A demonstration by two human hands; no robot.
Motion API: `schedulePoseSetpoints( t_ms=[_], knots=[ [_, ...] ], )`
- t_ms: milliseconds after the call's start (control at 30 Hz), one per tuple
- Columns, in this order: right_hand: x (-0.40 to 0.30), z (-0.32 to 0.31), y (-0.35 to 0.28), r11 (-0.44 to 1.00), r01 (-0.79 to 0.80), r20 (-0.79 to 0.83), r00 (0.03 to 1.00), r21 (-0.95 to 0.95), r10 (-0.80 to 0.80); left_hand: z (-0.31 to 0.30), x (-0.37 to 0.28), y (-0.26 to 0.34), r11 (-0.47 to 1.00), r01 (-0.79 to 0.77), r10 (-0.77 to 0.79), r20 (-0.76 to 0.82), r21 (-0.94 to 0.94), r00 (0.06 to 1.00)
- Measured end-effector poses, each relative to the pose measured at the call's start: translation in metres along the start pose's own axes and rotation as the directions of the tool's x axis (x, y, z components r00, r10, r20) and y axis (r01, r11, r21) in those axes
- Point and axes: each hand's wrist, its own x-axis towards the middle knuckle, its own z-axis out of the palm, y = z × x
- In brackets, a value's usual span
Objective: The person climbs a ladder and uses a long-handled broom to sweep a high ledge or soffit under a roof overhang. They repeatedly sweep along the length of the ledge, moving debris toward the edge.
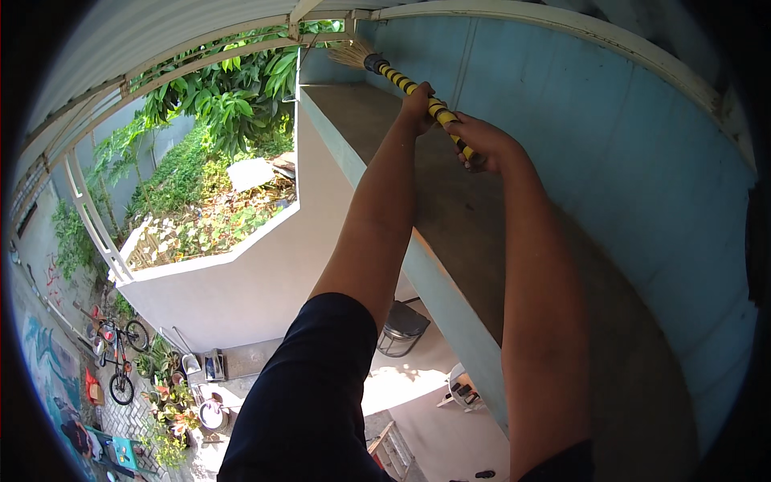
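Observation:
Both my hands grip a stick broom with a black and yellow striped handle [397,78]. My left hand [418,108] is closed around the middle of the handle, and my right hand [485,141] holds it close to the lower end. The broom's thin tan bristles [350,55] reach the far corner, near a light blue wall [560,114] and a metal roof beam. Whether the bristles touch the wall cannot be told. Beneath my forearms runs a dark, high concrete ledge [458,205] with a pale blue front edge.
Far below the ledge are a black-seated stool [406,319], a wooden ladder [391,449] and a round table [464,388]. Potted plants and a bicycle [122,361] stand at lower left. A person [78,437] is at the bottom left. A corrugated roof [199,30] hangs close overhead.

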Motion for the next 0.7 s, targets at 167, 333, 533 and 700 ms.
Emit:
schedulePoseSetpoints(
  t_ms=[167,333,533,700],
  knots=[
    [-0.002,0.010,-0.010,0.986,-0.159,0.011,0.987,0.055,0.158,-0.016,0.000,-0.005,0.945,0.233,-0.225,-0.061,0.230,0.972],
    [-0.006,-0.043,0.013,0.916,-0.201,0.132,0.978,0.347,0.164,0.037,-0.032,-0.016,0.982,0.100,-0.040,-0.342,0.158,0.939],
    [-0.008,-0.042,0.003,0.944,-0.085,0.198,0.980,0.320,0.021,0.035,-0.028,-0.002,0.986,-0.159,0.169,-0.355,0.057,0.919],
    [-0.019,-0.012,-0.007,0.987,-0.036,0.084,0.996,0.154,0.023,0.010,0.000,-0.001,0.996,-0.057,0.059,-0.026,0.074,0.998]
  ],
)
